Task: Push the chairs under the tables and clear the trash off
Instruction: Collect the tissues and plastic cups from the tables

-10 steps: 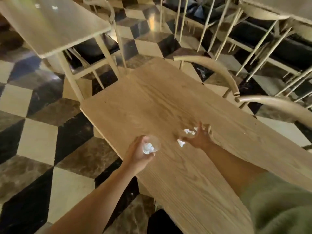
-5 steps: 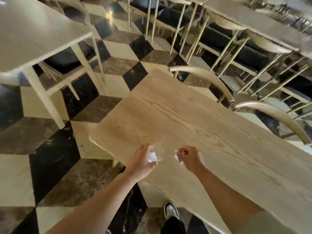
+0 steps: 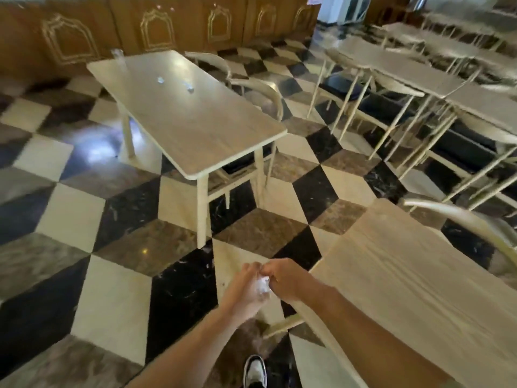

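Note:
My left hand (image 3: 244, 289) is closed around a small clear cup holding crumpled white paper (image 3: 263, 285), just off the corner of the near wooden table (image 3: 405, 275). My right hand (image 3: 286, 277) is pinched shut right against the cup's top, touching the paper; blur hides what is between its fingers. Ahead stands a pale table (image 3: 195, 127) with two small bits of trash (image 3: 160, 79) (image 3: 190, 87) and a clear cup (image 3: 117, 56) at its far corner. A curved-back chair (image 3: 461, 219) stands at the near table's far side.
Two chairs (image 3: 260, 88) stand along the right side of the pale table, seats tucked beneath it. More tables and chairs (image 3: 391, 79) fill the right. The checkered tile floor (image 3: 98, 219) lies open on the left. My shoe (image 3: 254, 371) shows below.
My right hand picked the paper scraps off the near table and came over to the cup in my left hand. Both hands moved off the table's corner, and my view lifted toward the pale table.

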Available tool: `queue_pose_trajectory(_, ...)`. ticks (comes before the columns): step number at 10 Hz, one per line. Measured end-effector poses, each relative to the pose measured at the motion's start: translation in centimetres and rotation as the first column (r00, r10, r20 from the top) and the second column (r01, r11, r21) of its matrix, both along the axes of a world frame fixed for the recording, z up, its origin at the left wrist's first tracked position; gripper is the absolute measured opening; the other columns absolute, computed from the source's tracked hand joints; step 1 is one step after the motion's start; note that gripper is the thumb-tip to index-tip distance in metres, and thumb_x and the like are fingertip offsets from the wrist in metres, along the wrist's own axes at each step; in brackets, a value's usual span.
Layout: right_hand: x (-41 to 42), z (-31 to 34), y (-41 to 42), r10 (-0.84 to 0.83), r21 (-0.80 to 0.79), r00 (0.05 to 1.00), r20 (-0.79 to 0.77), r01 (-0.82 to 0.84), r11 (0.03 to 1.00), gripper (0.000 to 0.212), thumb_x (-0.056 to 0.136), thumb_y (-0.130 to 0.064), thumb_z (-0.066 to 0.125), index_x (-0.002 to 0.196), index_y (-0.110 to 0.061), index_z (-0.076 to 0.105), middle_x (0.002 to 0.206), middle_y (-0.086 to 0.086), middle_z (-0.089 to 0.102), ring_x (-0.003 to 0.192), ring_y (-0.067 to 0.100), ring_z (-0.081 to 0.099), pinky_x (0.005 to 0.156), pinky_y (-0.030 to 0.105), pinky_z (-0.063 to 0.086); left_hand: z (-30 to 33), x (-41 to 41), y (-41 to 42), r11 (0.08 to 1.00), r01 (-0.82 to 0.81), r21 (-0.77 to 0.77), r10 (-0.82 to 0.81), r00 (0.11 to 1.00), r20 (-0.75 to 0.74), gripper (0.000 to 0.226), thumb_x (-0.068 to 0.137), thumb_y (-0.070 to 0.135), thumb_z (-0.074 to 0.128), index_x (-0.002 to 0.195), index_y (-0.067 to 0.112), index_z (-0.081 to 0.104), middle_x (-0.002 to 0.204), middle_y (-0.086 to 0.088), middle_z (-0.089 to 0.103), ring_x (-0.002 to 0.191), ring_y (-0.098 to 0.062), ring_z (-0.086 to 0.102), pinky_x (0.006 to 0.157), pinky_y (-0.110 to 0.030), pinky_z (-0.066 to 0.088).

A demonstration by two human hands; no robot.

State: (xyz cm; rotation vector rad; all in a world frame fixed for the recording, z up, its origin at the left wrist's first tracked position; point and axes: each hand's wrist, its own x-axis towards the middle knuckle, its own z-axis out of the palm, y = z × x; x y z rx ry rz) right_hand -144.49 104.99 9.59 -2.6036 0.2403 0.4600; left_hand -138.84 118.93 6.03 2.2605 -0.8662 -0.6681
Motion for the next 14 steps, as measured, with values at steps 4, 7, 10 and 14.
queue_pose_trajectory(4,34.4,-0.8,2.7,0.236,0.176,0.926,0.295,-0.295,0.939,0.004,0.083,-0.020,0.073,0.086,-0.018,0.074,0.085,-0.008,0.065,0.075,0.006,0.057,0.072,0.018,0.041,2.2,30.4,4.8,0.948,-0.270,0.167,0.260,0.962,0.079,0.036,0.089,0.020,0.071,0.124,0.016,0.063,0.121,0.002,0.063,0.112,-0.012,0.057,0.091,-0.018,0.040)
queue_pose_trajectory(7,57.1,2.6,3.5,0.197,0.325,0.940,0.279,-0.286,0.902,0.015,0.089,-0.021,0.070,0.100,-0.022,0.080,0.096,-0.007,0.078,0.083,0.003,0.069,0.072,0.011,0.049,6.3,50.9,6.3,0.900,-0.410,0.147,0.410,0.911,0.035,0.024,0.089,0.020,0.074,0.111,0.021,0.066,0.108,0.003,0.064,0.099,-0.014,0.059,0.090,-0.029,0.050)
queue_pose_trajectory(10,83.6,-3.9,3.3,-0.055,0.243,0.998,0.009,0.051,0.969,0.016,0.092,-0.025,0.064,0.096,-0.018,0.078,0.100,0.003,0.077,0.095,0.021,0.070,0.082,0.030,0.052,2.9,78.8,10.9,0.874,-0.480,0.076,0.485,0.872,-0.069,0.052,0.079,0.020,0.083,0.125,0.018,0.060,0.114,0.001,0.064,0.106,-0.019,0.060,0.090,-0.032,0.048)
queue_pose_trajectory(14,103.4,-6.7,-9.8,-0.711,0.033,0.655,-0.257,0.741,0.671,0.027,0.095,-0.022,0.056,0.105,-0.002,0.071,0.111,0.021,0.070,0.112,0.035,0.066,0.085,0.032,0.049,2.2,111.5,4.7,0.962,-0.258,0.089,0.268,0.955,-0.126,0.056,0.084,0.015,0.079,0.134,0.013,0.054,0.115,0.002,0.064,0.100,-0.018,0.063,0.078,-0.023,0.048)
